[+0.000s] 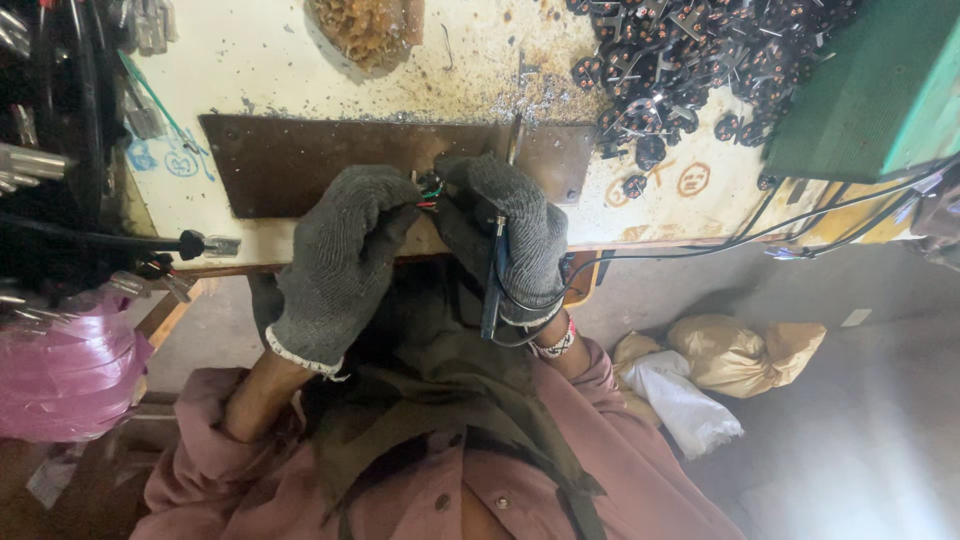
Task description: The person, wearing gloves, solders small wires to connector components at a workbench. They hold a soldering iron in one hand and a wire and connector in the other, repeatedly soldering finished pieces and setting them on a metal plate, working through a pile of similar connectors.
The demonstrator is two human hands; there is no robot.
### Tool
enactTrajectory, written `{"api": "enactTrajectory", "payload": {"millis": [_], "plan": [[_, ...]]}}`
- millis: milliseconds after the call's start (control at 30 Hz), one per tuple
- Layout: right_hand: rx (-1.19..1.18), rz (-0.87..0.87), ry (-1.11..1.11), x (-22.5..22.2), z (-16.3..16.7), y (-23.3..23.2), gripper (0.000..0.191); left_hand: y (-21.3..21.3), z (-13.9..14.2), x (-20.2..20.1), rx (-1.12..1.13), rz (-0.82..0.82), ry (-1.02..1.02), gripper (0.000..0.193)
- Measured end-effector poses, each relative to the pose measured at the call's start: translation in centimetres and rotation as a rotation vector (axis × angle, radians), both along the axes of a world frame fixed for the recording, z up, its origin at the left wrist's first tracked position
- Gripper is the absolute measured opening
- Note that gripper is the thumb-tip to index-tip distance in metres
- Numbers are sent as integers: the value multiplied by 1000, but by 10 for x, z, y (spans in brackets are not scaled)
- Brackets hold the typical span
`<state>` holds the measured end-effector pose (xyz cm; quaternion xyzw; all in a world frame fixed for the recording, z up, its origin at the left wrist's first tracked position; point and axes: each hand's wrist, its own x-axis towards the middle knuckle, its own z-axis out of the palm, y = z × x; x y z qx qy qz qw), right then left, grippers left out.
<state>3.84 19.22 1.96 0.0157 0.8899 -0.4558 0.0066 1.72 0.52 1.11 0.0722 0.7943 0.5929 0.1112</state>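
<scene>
My gloved left hand pinches a small black component with coloured wires over the brown metal plate; my gloved right hand grips a soldering iron touching it.

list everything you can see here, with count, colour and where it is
small wired part: one, black with red and green wires, between both gloves
soldering iron: one, dark with blue handle, under right glove
metal plate: one, brown, on bench in front of hands
workbench: one, stained white, top
black components: heap, black, bench top right
green box: one, far right
cables: several, black, right bench edge
pink bag: one, left
tan sacks: floor, right
left hand: grey knit glove, grip closed on the part
right hand: grey knit glove, holding iron
</scene>
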Motion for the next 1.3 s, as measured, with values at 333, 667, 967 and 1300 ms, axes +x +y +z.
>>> {"api": "enactTrajectory", "payload": {"millis": [333,667,967,1300], "plan": [[96,-15,-61,-11,9,-6,33,1,1,-7,-80,-12,43,15],[124,-33,-153,-13,12,-6,32,-8,5,-2,-258,-143,70,32],[38,-61,-90,-12,15,-9,32,-3,3,10,-263,-101,59,34],[66,-38,-185,-12,16,-8,32,-7,-5,11,-295,-139,112,39]]}}
